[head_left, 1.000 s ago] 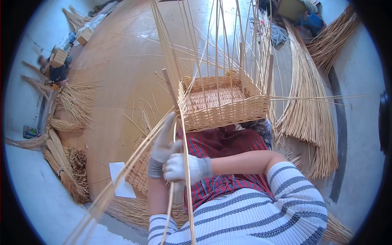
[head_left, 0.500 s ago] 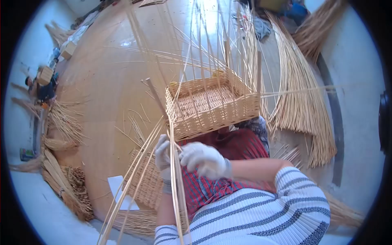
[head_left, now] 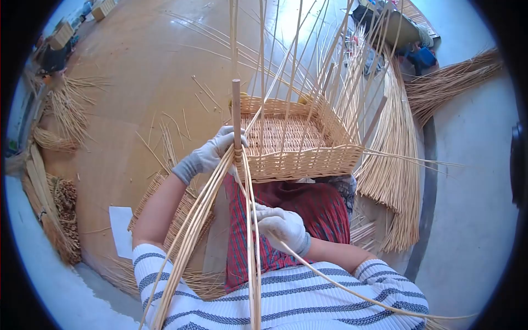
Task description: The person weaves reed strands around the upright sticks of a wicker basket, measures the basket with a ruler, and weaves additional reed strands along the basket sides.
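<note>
A rectangular wicker basket (head_left: 302, 165) with tall upright stakes rests over my lap, and a thick wooden rod (head_left: 236, 110) stands at its near left corner. My left hand (head_left: 218, 148), in a pale glove, is closed around that corner beside the rod. A bundle of long strands (head_left: 192, 225) hangs down from there toward me. Below the basket, my gloved right hand (head_left: 280, 226) is closed on one long strand (head_left: 341, 286), which trails off to the lower right. Its fingertips lie beside the hanging strands.
A woven panel (head_left: 192, 220) and a white sheet (head_left: 121, 231) lie on the floor at left. Long reed bundles (head_left: 393, 165) lie at right, with darker ones (head_left: 456, 82) by the wall. A blue container (head_left: 423, 57) is at the back right.
My left hand has moved up to the basket's corner. My right hand has moved right and down, drawing one strand out to the right. The view has shifted.
</note>
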Demonstrator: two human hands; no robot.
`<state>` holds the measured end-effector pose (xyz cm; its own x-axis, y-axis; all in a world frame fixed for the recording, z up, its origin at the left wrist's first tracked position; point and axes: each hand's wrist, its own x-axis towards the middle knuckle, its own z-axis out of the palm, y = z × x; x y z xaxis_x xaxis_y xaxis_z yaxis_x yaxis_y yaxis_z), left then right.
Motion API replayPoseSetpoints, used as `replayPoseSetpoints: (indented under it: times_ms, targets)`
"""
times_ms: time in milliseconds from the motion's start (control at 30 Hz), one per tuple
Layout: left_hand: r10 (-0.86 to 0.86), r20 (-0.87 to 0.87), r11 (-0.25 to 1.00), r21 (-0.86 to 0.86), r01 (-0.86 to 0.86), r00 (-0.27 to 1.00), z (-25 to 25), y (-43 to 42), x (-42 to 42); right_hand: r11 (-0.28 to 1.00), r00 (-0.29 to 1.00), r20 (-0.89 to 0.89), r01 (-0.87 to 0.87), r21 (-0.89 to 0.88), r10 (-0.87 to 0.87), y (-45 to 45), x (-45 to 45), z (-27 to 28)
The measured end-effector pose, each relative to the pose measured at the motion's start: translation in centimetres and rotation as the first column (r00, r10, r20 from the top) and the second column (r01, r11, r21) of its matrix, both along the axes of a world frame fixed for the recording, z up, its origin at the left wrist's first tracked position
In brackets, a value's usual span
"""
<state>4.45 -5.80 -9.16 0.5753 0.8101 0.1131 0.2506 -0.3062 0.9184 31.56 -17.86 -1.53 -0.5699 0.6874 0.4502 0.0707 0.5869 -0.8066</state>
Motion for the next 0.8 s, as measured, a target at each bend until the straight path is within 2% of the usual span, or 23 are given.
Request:
replayPoseSetpoints:
  times_ms: [67, 100, 133, 167, 200, 233, 267, 333, 367, 400, 433, 467, 500, 567, 600, 633, 667, 700, 733, 767, 800]
  targets:
    - [0.206, 0.192, 0.977, -0.094, -0.191, 0.960, -1.8, -1.2, 1.2, 0.995, 0.994, -0.110, -0.009, -0.099, -0.002, 0.5, 1.7, -1.4]
    - [0.286, 0.260, 0.958, -0.054, -0.282, 0.922, -1.9, -2.1, 2.3, 0.987, 0.968, -0.246, 0.018, -0.161, -0.058, 1.3, 2.7, -2.3]
    - [0.285, 0.264, 0.958, -0.057, -0.280, 0.921, -2.3, -2.4, 3.0, 0.963, 0.975, -0.135, 0.145, -0.225, -0.178, 2.6, 4.3, -2.9]
    - [0.395, 0.376, 0.918, -0.195, -0.346, 0.838, -3.1, -2.6, 3.6, 0.861, 0.919, -0.252, 0.153, -0.484, -0.304, 4.9, 5.2, -4.0]
    - [0.462, 0.301, 0.884, -0.085, -0.459, 0.834, -2.8, -3.1, 4.3, 0.711, 0.802, -0.361, 0.110, -0.694, -0.476, 7.3, 6.0, -5.1]
    - [0.543, 0.224, 0.827, 0.026, -0.562, 0.809, -2.5, -3.5, 4.9, 0.605, 0.813, 0.041, 0.465, -0.646, -0.581, 9.6, 5.8, -4.8]
    - [0.541, 0.228, 0.827, 0.031, -0.561, 0.809, -2.6, -3.6, 5.5, 0.534, 0.802, 0.069, 0.457, -0.711, -0.593, 11.6, 5.3, -4.9]
    - [0.615, 0.402, 0.712, 0.085, -0.697, 0.678, -3.5, -3.5, 6.4, 0.498, 0.744, -0.140, 0.282, -0.820, -0.653, 12.9, 4.1, -6.3]
    - [0.639, 0.375, 0.674, 0.147, -0.724, 0.671, -4.1, -3.4, 6.5, 0.508, 0.743, -0.152, 0.278, -0.816, -0.652, 13.3, 3.8, -6.7]
    - [0.636, 0.376, 0.674, 0.153, -0.722, 0.673, -4.7, -3.0, 6.6, 0.571, 0.751, -0.127, 0.368, -0.734, -0.648, 13.4, 3.4, -6.9]
    - [0.640, 0.458, 0.649, 0.108, -0.753, 0.617, -5.4, -2.8, 7.0, 0.619, 0.754, -0.094, 0.454, -0.641, -0.650, 13.1, 2.7, -6.2]
    - [0.638, 0.534, 0.628, 0.056, -0.776, 0.555, -6.2, -2.8, 7.6, 0.720, 0.807, -0.157, 0.396, -0.570, -0.569, 13.7, 1.8, -5.5]
    - [0.635, 0.531, 0.636, 0.053, -0.770, 0.561, -7.0, -2.8, 8.1, 0.807, 0.852, -0.212, 0.331, -0.488, -0.478, 14.9, -0.3, -2.8]
    - [0.685, 0.550, 0.594, -0.041, -0.803, 0.479, -8.0, -2.6, 8.4, 0.950, 0.979, -0.040, 0.184, -0.254, -0.200, 17.1, -4.5, 2.1]
    - [0.707, 0.558, 0.570, -0.084, -0.817, 0.436, -8.1, -2.4, 8.4, 0.960, 0.946, 0.161, 0.274, 0.063, -0.281, 18.9, -6.9, 2.3]
    - [0.686, 0.568, 0.592, -0.074, -0.803, 0.454, -8.3, -2.3, 8.1, 0.883, 0.855, 0.324, 0.273, 0.383, -0.405, 19.9, -8.4, 2.4]
    - [0.666, 0.578, 0.613, -0.063, -0.787, 0.473, -7.9, -2.2, 8.0, 0.879, 0.852, 0.323, 0.278, 0.387, -0.412, 19.9, -8.4, 2.5]
    - [0.670, 0.574, 0.591, -0.028, -0.807, 0.471, -7.6, -2.3, 8.2, 0.947, 0.937, 0.153, 0.320, -0.006, -0.316, 19.8, -8.1, 2.6]
    - [0.680, 0.569, 0.561, 0.003, -0.828, 0.463, -6.8, -2.6, 8.6, 0.887, 0.959, -0.054, 0.234, -0.398, -0.277, 19.6, -7.8, 2.6]
    - [0.691, 0.608, 0.575, -0.135, -0.807, 0.392, -6.1, -3.1, 9.3, 0.865, 0.900, -0.310, 0.127, -0.486, -0.306, 18.5, -5.0, 2.8]
    - [0.699, 0.606, 0.568, -0.149, -0.809, 0.380, -5.6, -3.4, 9.5, 0.871, 0.851, -0.340, 0.238, -0.431, -0.400, 17.4, -1.1, -2.8]
